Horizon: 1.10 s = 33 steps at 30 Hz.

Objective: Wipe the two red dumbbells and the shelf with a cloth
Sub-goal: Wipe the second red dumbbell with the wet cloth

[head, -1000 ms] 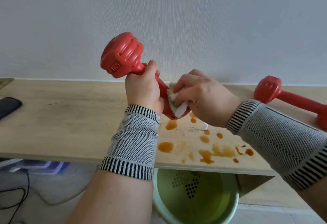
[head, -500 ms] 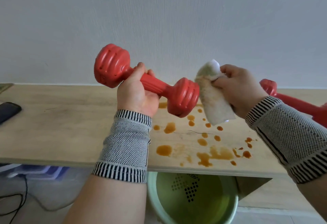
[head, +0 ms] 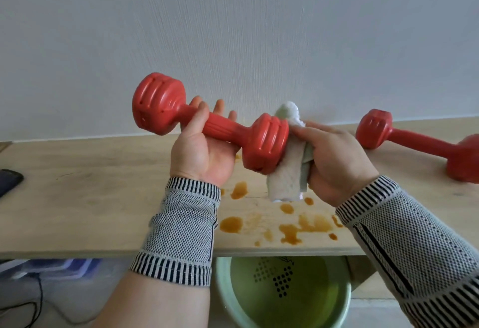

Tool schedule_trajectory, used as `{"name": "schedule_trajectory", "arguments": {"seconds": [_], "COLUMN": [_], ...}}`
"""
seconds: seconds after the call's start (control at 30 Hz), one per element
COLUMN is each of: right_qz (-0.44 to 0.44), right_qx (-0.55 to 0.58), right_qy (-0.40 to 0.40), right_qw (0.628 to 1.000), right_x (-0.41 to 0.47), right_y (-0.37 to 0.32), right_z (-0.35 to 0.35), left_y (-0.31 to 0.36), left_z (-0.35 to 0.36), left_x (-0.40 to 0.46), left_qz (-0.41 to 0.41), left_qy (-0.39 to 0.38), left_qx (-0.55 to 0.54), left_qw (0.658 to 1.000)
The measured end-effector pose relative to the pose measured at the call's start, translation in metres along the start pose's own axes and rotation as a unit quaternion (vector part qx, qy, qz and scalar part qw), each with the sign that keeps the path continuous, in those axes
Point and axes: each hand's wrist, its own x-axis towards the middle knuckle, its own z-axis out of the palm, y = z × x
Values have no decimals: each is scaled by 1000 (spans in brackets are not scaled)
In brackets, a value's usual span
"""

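The held dumbbell [head: 212, 126] looks like moulded red plastic with a soft sheen, ribbed on its heads and finely grooved along the handle. The second dumbbell [head: 420, 143] has the same semi-gloss red finish. The cloth [head: 287, 172] is a fuzzy, matt off-white fabric, fluffy at its top. The shelf [head: 85, 198] shows pale matt wood grain, with glossy wet brown stains [head: 293, 229]. Both wrists wear knitted mesh wrist sleeves [head: 181, 231]. The wall [head: 233, 29] is matt with fine vertical texture. The green basin [head: 285, 294] looks like smooth plastic.

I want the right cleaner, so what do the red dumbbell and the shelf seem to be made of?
Dumbbell: probably moulded plastic or vinyl coating, with a smooth semi-gloss surface and ridged ends. Shelf: pale wood or wood-look laminate, matte, with faint grain; which one cannot be told.
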Motion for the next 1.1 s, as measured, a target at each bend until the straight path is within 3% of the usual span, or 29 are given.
{"name": "schedule_trajectory", "arguments": {"seconds": [0.1,0.27,0.43,0.63,0.8,0.97,1.1], "right_qz": [-29,-74,-73,-123,-248,-231,-304], "right_qx": [-29,-111,-104,-150,-332,-324,-412], "right_qy": [2,5,3,-24,9,31,15], "right_qw": [999,991,992,981,910,917,859], "right_x": [-1,-6,-15,-16,-17,-13,-21], "right_y": [0,7,7,6,7,6,16], "right_z": [-2,-4,0,6,5,-1,3], "left_y": [-7,-22,-17,-18,-19,-23,-15], "left_z": [3,6,8,8,12,14,11], "left_x": [1,-1,-5,-6,-8,-13,-9], "left_qz": [3,64,84,86,93,95,92], "left_qy": [-25,60,129,150,163,165,184], "left_qx": [16,95,49,27,25,72,57], "left_qw": [1000,992,987,985,982,979,977]}}
